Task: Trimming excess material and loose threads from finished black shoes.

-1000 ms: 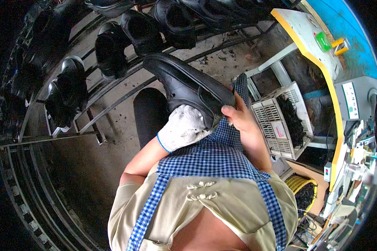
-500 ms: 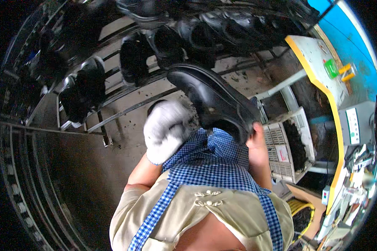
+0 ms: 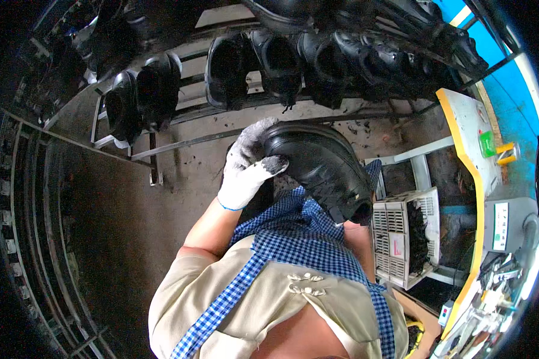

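Observation:
A black shoe (image 3: 323, 164) is held up in front of my checked blue apron, tilted with one end toward the upper left and its sole edge along the far side. My left hand (image 3: 251, 164), in a white glove with blackened fingertips, is closed round the upper-left end, thumb on the near face. At the lower-right end of the shoe, my bare right hand (image 3: 354, 227) grips it from behind. Most of that hand's fingers are hidden by the shoe. Dark ragged bits hang at the shoe's near edge.
Metal racks with several black shoes (image 3: 278, 60) stand ahead, with more shoes (image 3: 123, 107) at left. To my right are a white plastic crate (image 3: 395, 242) with dark scraps and a yellow-edged workbench (image 3: 476, 173). A grey machine (image 3: 512, 221) stands on the bench. Metal rails (image 3: 36, 239) run along the left.
My gloved left hand has moved up and taken hold of the shoe's far end. The shoe has turned and lowered, and my right hand has slipped largely behind it. The view has shifted.

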